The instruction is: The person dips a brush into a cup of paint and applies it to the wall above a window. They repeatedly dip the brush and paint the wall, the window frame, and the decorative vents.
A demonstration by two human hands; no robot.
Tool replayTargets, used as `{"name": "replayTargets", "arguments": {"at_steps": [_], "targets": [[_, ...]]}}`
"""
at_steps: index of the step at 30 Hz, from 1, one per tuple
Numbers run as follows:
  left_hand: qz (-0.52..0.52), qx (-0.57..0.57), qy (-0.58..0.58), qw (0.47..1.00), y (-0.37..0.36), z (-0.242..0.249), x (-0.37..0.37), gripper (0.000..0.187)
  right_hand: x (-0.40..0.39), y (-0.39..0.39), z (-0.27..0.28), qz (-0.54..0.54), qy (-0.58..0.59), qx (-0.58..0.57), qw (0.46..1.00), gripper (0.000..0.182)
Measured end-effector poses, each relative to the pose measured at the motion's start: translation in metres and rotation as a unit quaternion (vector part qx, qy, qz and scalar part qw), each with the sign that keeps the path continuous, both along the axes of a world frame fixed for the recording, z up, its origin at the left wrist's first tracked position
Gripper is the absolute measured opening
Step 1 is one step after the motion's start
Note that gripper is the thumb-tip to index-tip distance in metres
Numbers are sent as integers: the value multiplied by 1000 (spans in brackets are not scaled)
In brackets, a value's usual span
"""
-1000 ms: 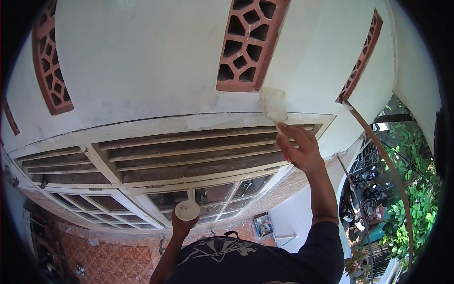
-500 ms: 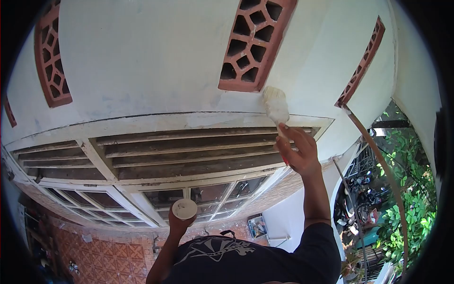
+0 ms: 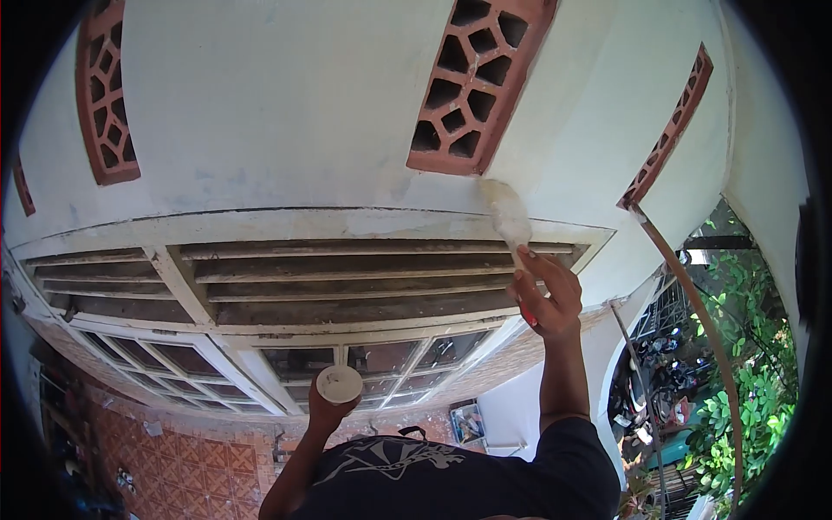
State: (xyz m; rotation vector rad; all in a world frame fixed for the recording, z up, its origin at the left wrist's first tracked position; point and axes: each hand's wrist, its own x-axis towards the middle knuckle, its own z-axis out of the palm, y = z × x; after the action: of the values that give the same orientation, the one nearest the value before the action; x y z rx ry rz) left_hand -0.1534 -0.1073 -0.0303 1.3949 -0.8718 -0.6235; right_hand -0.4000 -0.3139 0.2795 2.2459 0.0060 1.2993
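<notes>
My right hand (image 3: 544,299) is raised and grips a paintbrush (image 3: 509,217) with a red handle. Its white-loaded bristles press against the white wall (image 3: 277,113) just under the lower right corner of a red-brown ventilation block (image 3: 472,87), above the window frame (image 3: 260,227). My left hand (image 3: 329,412) is held low in front of my chest. It holds up a small round white paint cup (image 3: 339,383).
Louvred slats (image 3: 347,286) and glass panes (image 3: 295,360) fill the window below the wall. More vent blocks sit at the left (image 3: 104,95) and right (image 3: 672,121). A thin brown pipe (image 3: 702,321) runs down the right, past green plants (image 3: 763,381). Patterned floor tiles (image 3: 191,468) lie below.
My right hand has dropped and shifted slightly right, drawing the brush down along the wall under the vent block. My left hand holds the cup in about the same place.
</notes>
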Motion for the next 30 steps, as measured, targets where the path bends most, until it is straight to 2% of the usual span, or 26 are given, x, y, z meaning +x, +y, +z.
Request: {"name": "replayTargets", "arguments": {"at_steps": [5, 11, 13, 18, 24, 27, 28, 30], "targets": [[6, 2, 13, 1000, 5, 2, -1, 67, -6, -1, -8, -49, -86, 4, 995, 26], [19, 3, -12, 1000, 6, 0, -1, 67, 25, 0, -35, -49, -144, 49, 987, 23], [4, -1, 17, 1000, 7, 1, 1, 68, 40, 4, -36, -36, -166, 61, 983, 25], [12, 20, 14, 1000, 18, -8, 11, 72, 78, 25, -33, -7, -175, 92, 980, 27], [16, 4, 24, 1000, 28, -19, 31, 69, 101, 46, -27, 65, -123, 94, 986, 31], [13, 6, 18, 1000, 35, -17, 43, 67, 87, 49, -32, 28, -228, 83, 970, 25], [17, 5, 27, 999, 37, -17, 46, 67, 85, 45, -36, 28, -228, 82, 970, 25], [23, 3, 39, 999, 41, -15, 52, 66, 84, 38, -41, -41, -351, 69, 933, 21]]}}
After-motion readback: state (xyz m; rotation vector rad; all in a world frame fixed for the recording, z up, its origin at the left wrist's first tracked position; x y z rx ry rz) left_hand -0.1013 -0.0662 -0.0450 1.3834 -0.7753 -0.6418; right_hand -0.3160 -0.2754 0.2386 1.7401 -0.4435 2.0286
